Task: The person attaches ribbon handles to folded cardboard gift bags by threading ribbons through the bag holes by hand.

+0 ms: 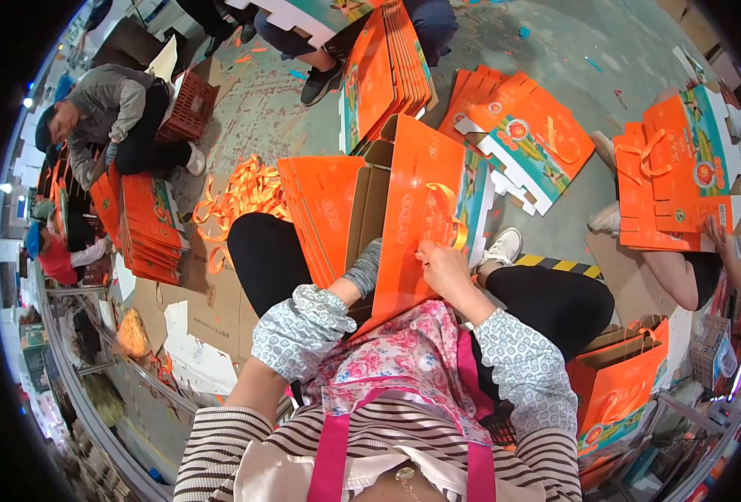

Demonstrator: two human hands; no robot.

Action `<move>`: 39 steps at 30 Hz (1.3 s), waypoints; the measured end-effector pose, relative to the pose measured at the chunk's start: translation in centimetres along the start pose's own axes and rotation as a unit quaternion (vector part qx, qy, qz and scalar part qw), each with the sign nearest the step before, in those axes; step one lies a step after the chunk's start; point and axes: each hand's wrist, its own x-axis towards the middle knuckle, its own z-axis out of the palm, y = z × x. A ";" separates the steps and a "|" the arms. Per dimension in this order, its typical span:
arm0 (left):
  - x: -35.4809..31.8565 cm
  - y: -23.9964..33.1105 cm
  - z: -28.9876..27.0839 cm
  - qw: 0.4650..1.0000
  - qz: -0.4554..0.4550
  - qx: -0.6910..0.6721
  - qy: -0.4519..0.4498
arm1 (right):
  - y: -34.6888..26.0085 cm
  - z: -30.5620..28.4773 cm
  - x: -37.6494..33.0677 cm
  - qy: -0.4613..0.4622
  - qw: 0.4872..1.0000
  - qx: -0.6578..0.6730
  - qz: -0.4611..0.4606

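Left hand [364, 268]: gloved, inside carton [408, 213]; fingers hidden, can't tell
Right hand [447, 272]: fingers bent at outer panel, grip unclear
Carton: upright between hands
Handle ribbon [461, 227]: looks part-fitted; loose ribbons [249, 194] remain

The carton [404, 226] was between the knees [567, 305], a ribbon pile [249, 192] to its left, a carton stack [369, 84] beyond. At far left, a basket [189, 105] sat near a co-worker [119, 105]; near right, more cartons [617, 389].
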 end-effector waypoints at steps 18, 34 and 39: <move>-0.6 3.1 0.1 0.993 -0.077 0.081 -0.044 | -0.3 -1.6 -0.2 -0.073 0.995 0.057 0.031; -1.5 0.4 0.3 0.989 -0.041 -0.138 0.032 | -0.2 -2.5 0.2 -0.138 0.985 0.047 0.096; -1.8 4.0 1.1 0.985 -0.101 -0.131 0.054 | -0.1 -2.5 0.0 -0.148 0.980 0.035 0.125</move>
